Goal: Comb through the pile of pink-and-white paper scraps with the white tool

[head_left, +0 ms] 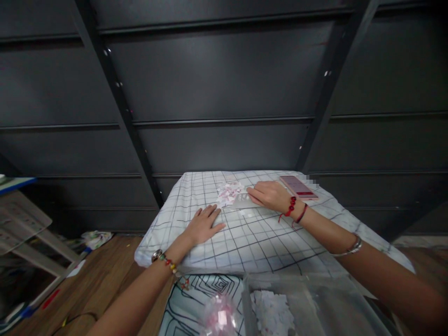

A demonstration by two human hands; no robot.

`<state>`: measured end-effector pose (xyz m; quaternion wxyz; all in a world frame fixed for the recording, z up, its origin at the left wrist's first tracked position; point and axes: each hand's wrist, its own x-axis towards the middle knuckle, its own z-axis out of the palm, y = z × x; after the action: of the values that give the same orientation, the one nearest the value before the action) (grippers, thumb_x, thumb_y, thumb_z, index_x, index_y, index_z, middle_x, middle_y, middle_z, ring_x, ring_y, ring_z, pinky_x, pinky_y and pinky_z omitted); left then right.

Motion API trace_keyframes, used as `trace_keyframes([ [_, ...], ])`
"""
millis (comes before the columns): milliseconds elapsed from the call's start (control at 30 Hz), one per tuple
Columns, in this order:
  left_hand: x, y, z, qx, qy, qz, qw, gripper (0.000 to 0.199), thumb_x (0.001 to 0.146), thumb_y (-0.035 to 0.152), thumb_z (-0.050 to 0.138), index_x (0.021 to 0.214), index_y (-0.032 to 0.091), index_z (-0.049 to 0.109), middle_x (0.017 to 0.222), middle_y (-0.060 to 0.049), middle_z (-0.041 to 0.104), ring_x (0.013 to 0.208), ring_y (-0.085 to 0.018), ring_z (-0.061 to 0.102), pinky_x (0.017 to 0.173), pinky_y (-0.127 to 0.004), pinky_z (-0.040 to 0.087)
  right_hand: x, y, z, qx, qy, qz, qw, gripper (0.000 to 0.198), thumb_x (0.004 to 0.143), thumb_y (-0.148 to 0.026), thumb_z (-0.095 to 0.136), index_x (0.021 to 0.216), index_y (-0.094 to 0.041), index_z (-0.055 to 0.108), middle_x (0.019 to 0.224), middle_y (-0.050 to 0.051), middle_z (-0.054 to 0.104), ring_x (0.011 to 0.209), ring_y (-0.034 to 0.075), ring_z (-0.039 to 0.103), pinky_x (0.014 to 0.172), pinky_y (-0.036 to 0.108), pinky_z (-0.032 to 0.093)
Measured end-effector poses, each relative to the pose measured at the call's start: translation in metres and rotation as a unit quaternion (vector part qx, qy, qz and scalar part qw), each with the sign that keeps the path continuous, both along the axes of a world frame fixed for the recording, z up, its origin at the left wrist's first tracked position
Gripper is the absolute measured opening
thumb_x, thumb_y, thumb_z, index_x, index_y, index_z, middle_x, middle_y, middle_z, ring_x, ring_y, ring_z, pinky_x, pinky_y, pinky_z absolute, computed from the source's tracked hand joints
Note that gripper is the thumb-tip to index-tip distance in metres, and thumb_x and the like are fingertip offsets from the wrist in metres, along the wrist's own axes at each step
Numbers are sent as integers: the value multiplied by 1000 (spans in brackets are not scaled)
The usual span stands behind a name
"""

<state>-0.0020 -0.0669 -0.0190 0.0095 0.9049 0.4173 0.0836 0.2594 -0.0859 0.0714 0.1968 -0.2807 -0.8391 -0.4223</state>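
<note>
My left hand [203,226] lies flat on the white cloth with a dark grid [259,238], fingers spread, nothing in it. Just beyond its fingertips is a small heap of white and pink paper-like pieces [229,190]. At the heap's right side, my right hand [268,193] pinches a thin, greyish see-through sheet or small bag [241,201] with pale marks on it. That sheet touches the cloth close to the pieces; its exact kind is unclear. A pink-edged phone [299,186] rests behind my right wrist.
Nearest me stands a clear plastic bin [308,289] holding a stack of white pieces [273,311]. Left of it, a shiny clear bag with pink contents [220,317] sits on a patterned cloth [189,298]. Dark panels [224,74] rise behind; a small table [21,210] stands at left.
</note>
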Motion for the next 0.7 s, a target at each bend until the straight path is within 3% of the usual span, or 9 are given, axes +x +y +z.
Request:
trace_keyframes([
  [200, -1, 1, -1, 5, -2, -6, 1000, 64, 89, 60, 24, 135, 16, 31, 142, -12, 26, 129, -27, 22, 102, -47, 17, 11, -3, -4, -5, -22, 10, 1000, 28, 88, -24, 36, 77, -16, 61, 56, 1, 53, 55, 11, 45, 52, 26, 28],
  [433, 0, 1, 1, -6, -1, -11, 1000, 63, 89, 59, 24, 135, 17, 31, 142, -11, 26, 129, -27, 22, 101, -48, 18, 28, -17, 6, -2, -14, 15, 1000, 28, 87, -24, 36, 73, -17, 60, 55, 0, 54, 54, 10, 45, 52, 25, 30],
  [700, 1, 0, 2, -3, 5, -3, 1000, 62, 89, 59, 25, 134, 17, 32, 142, -11, 26, 130, -27, 21, 102, -47, 18, 24, -7, -4, -12, 29, -42, 999, 29, 87, -24, 38, 74, -15, 62, 56, 2, 56, 55, 11, 46, 51, 26, 26],
])
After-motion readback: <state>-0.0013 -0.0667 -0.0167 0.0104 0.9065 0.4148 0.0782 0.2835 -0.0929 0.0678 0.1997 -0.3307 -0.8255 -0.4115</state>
